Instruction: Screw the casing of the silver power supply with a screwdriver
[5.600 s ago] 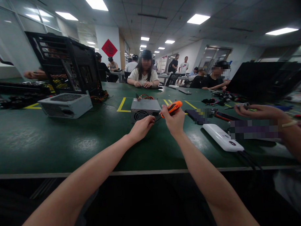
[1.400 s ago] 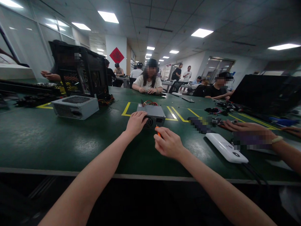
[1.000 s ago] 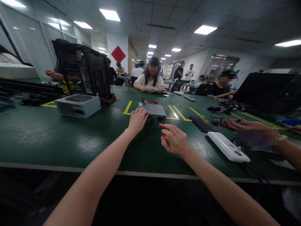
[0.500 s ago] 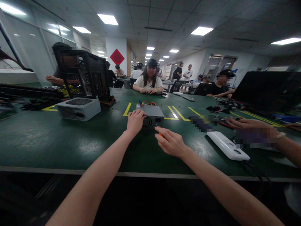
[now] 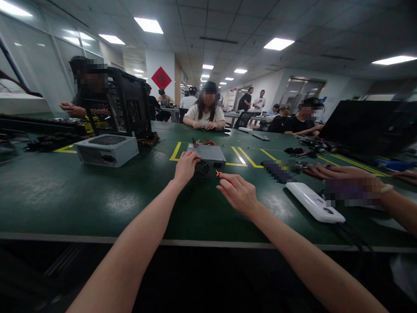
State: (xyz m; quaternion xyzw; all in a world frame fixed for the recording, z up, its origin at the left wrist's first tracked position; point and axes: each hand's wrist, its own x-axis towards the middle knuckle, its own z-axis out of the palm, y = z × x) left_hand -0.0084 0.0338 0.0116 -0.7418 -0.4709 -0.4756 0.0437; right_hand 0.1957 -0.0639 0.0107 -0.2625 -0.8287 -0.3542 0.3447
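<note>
A small grey computer power supply (image 5: 211, 152) lies on the green table, its fan grille and socket facing me and a bundle of coloured wires at its far side. My left hand (image 5: 187, 166) grips its left front corner, fingers bent over the top edge. In front of the socket side, my right hand (image 5: 237, 192) is closed round a screwdriver (image 5: 218, 174) with an orange handle. The screwdriver's thin tip points up toward the unit's front face, apparently just short of it. Most of the handle is hidden by my fingers.
To the left stand a larger power supply (image 5: 107, 151) and a black computer case (image 5: 124, 102). On the right are a white power bank-like device (image 5: 314, 202), a co-worker's hand (image 5: 353, 179) and a large black panel (image 5: 368, 123). Another person (image 5: 207, 111) sits opposite.
The right hand has turned slightly, so less of the orange handle shows and the tip points up more steeply. My left hand stays on the power supply.
</note>
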